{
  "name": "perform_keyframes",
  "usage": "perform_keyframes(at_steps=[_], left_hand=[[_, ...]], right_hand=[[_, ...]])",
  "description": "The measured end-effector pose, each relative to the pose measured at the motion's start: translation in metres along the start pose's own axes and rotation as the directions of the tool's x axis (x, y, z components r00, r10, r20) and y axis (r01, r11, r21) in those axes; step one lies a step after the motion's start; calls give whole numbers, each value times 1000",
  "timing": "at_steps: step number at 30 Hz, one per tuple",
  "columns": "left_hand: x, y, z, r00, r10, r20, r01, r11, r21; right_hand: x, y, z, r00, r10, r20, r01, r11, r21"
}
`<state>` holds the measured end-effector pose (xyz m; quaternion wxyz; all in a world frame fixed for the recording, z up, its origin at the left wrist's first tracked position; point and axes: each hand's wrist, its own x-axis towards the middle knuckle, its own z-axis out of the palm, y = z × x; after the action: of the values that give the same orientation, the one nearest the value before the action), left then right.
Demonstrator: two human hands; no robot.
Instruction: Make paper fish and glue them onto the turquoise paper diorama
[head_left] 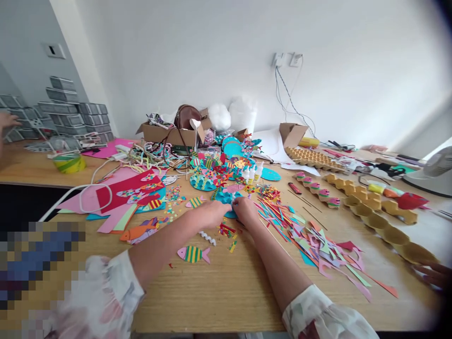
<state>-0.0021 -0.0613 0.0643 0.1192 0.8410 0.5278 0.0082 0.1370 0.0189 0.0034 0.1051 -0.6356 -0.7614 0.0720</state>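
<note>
Both my hands reach forward to the middle of a wooden table (229,287). My left hand (208,214) and my right hand (246,210) meet at a turquoise paper shape (226,197), fingers curled and pinching at its near edge. A small white piece shows between the fingertips; what each hand grips is too small to name. Close by lie a striped paper fish (193,254), a white zigzag strip (207,238) and small red scraps (226,230).
Coloured paper offcuts (318,242) spread to the right, with egg-carton strips (374,207) beyond. Pink and red sheets (120,193) lie left, a cardboard box (169,133) and glue bottles (251,173) behind. Another person's hand (436,274) rests at the right edge, another (7,121) far left.
</note>
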Motion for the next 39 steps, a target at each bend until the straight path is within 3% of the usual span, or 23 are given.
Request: perform_keyframes(at_steps=[5, 8, 11, 17, 25, 28, 31, 34, 39], left_hand=[[-64, 38, -7, 982, 191, 5, -191, 980, 55], [-87, 55, -10, 961, 276, -20, -276, 961, 4], [-89, 60, -12, 938, 339, -66, -340, 940, -3], [-80, 61, -10, 926, 367, -86, -359, 928, 97], [-119, 79, -15, 866, 461, -193, -455, 887, 73], [-140, 73, -10, 915, 338, -219, -332, 941, 65], [-160, 60, 0, 958, 72, -277, -74, 997, 5], [-177, 39, 9, 921, -161, -356, 170, 986, -6], [-202, -15, 22, 812, -378, -445, 432, 902, 21]], right_hand=[[1, 1, 1, 1000, 7, 1, -7, 1000, -12], [0, 1, 0, 1000, -7, 6, 7, 1000, -20], [-1, 0, -2, 1000, -25, 10, 25, 999, -26], [-1, 1, -2, 999, -35, 15, 36, 999, -30], [1, 3, 0, 999, -32, 25, 33, 999, -30], [2, 3, 1, 999, -29, 27, 30, 999, -30], [3, 4, 1, 999, -27, 28, 28, 999, -31], [4, 4, 1, 999, -23, 33, 24, 999, -33], [4, 4, 1, 999, -24, 39, 26, 999, -35]])
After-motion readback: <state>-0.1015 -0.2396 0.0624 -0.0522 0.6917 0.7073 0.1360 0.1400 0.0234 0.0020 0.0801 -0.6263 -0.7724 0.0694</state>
